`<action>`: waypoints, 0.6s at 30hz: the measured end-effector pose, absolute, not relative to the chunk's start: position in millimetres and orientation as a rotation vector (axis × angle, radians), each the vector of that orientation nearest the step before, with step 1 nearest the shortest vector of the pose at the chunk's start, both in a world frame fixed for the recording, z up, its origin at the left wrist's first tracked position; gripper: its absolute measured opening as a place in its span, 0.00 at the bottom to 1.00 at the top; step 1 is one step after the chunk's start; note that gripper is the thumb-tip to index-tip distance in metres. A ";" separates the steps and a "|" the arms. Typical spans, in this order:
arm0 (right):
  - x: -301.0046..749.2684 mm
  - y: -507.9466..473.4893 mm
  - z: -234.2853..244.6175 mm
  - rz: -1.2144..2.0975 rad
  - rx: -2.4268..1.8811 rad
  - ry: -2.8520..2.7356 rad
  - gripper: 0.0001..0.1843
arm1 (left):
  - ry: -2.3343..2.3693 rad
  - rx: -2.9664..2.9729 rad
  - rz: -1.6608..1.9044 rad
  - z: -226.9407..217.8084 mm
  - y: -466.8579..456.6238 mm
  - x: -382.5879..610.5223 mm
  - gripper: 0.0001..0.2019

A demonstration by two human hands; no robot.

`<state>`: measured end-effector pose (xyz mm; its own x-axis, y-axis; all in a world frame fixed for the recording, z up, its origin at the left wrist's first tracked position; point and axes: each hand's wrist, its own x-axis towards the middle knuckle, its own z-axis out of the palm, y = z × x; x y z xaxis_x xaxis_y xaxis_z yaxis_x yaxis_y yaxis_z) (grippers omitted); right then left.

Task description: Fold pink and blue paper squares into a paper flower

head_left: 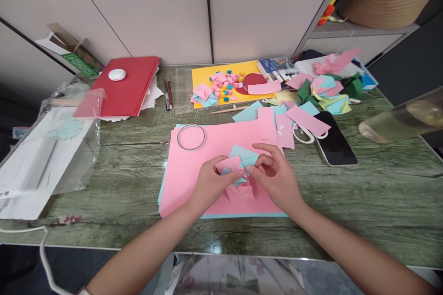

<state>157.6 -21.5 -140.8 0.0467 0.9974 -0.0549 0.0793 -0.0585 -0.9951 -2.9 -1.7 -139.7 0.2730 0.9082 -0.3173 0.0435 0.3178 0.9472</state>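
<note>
Between my hands is a folded origami piece (238, 164) made of pink and light blue paper. My left hand (217, 179) grips its left side, thumb lying across the front. On its right side, my right hand (275, 175) pinches a blue part with thumb and fingertips. A pink folded flap (240, 193) shows just below the piece; whether it is joined on cannot be seen. Underneath lies a stack of large pink sheets (187, 179) with blue sheets at its edges. A thin round ring (191, 137) rests on the stack's upper left.
White-handled scissors (303, 134), partly under pink paper strips (308, 120), lie beside a black phone (335, 140). A bottle (398, 122) lies or leans at right. Behind are a yellow sheet (200, 73) with small folded pieces, a red folder (128, 97) and pens (168, 94).
</note>
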 end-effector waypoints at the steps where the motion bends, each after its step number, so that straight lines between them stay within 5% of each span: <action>1: 157.3 -22.0 -140.5 1.179 -1.339 -1.212 0.20 | 1.152 1.078 0.780 -140.6 -1.9 -2.7 0.12; 18: 158.5 -18.6 -147.1 1.291 -1.315 -1.273 0.19 | 1.155 1.327 0.772 -140.5 -2.3 -4.5 0.12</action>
<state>158.5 -18.6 -147.1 -0.0614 0.9928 -0.1026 0.0883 -0.0970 -0.9914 -4.5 -2.3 -140.5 0.2977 0.9352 -0.1916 0.1800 0.1421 0.9733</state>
